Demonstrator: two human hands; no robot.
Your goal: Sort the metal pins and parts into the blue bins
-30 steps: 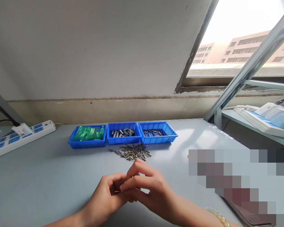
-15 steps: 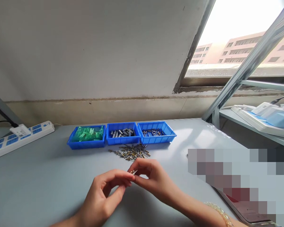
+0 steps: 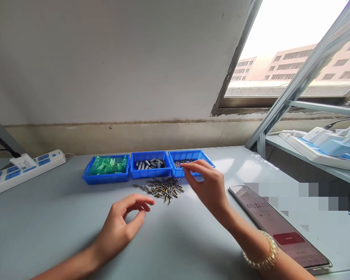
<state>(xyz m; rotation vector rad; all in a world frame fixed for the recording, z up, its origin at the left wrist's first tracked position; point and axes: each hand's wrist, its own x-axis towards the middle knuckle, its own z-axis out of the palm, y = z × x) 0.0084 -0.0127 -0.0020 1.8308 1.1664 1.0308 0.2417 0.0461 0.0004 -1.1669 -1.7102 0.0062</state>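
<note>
A pile of metal pins (image 3: 163,188) is found loose on the desk (image 3: 61,221); clock positions are taken from it. At three o'clock the right hand (image 3: 212,186) is extended, its fingers drawn together at the near-left part of the pin bin (image 3: 186,154), which is placed at one o'clock; whether a small piece is pinched cannot be made out. At eight o'clock the left hand (image 3: 123,218) is held well apart, fingers and thumb parted. Grey blocks (image 3: 149,165) are contained in the bin at eleven.
</note>
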